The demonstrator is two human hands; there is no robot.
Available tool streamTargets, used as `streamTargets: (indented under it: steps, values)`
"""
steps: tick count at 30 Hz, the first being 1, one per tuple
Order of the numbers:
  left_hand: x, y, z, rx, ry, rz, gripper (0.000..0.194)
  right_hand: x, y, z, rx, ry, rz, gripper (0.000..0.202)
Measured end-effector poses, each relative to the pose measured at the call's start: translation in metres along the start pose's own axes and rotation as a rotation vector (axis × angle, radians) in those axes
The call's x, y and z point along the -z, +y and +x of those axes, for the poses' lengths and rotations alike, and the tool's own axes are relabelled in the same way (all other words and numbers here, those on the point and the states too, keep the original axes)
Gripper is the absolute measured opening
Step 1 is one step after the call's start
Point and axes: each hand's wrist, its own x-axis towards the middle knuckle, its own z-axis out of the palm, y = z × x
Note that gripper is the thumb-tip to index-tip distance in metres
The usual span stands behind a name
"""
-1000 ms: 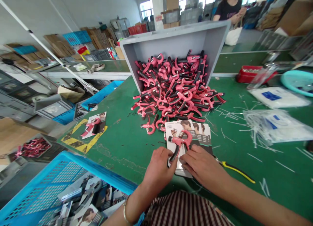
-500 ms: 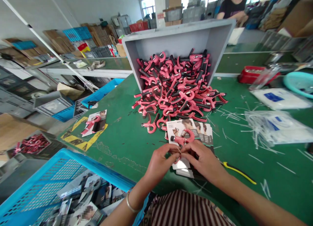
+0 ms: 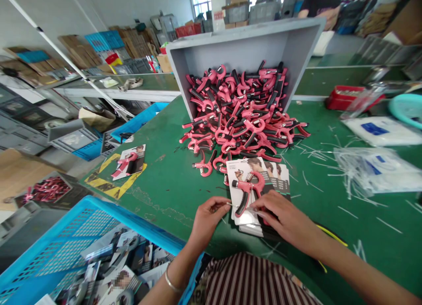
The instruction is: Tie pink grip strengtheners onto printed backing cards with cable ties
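Observation:
My left hand (image 3: 211, 212) pinches the end of a thin white cable tie (image 3: 234, 205), left of the stacked cards. The tie runs toward my right hand (image 3: 280, 215), whose thumb and finger close near the handles of a pink and black hand grip strengthener (image 3: 243, 202). What exactly lies between the right fingertips is partly hidden. This strengthener rests on the top printed card (image 3: 234, 173) of a stack, its spring and curved head toward the far side. More cards are fanned out beneath.
A tipped grey bin (image 3: 244, 43) spills a pile of pink strengtheners (image 3: 237, 116). Loose cable ties (image 3: 310, 182) and plastic bags (image 3: 385, 168) lie right, by yellow-handled pliers (image 3: 332, 235). A blue crate (image 3: 82, 208) stands left; a carded strengthener (image 3: 127, 163) lies beyond. A person (image 3: 321, 6) is behind.
My hands were together over the strengthener's handles; now the left has drawn away to the left with the tie's end. The right has shifted slightly right, uncovering the handles.

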Motion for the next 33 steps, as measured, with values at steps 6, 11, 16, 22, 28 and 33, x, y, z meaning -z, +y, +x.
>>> streamTargets:
  steps: [6,11,16,22,28,33]
  values:
    - [-0.006,0.000,-0.002,-0.187,-0.012,0.129,0.011,-0.005,-0.002,0.004,0.018,0.052,0.033,0.013]
    - [-0.014,0.007,-0.002,-0.374,-0.031,0.218,0.009,-0.018,-0.010,0.011,-0.072,0.211,0.052,0.010]
    - [-0.014,0.009,-0.004,-0.383,-0.037,0.228,0.010,-0.024,-0.013,0.012,-0.051,0.218,-0.063,0.010]
    - [-0.015,0.009,-0.006,-0.358,-0.039,0.197,0.011,-0.021,-0.011,0.007,0.071,0.137,-0.306,0.013]
    - [-0.016,0.009,-0.005,-0.355,-0.066,0.189,0.011,-0.020,-0.011,0.008,0.052,0.111,-0.322,0.012]
    - [-0.015,0.008,-0.004,-0.365,-0.067,0.187,0.010,-0.020,-0.011,0.009,0.034,0.114,-0.312,0.011]
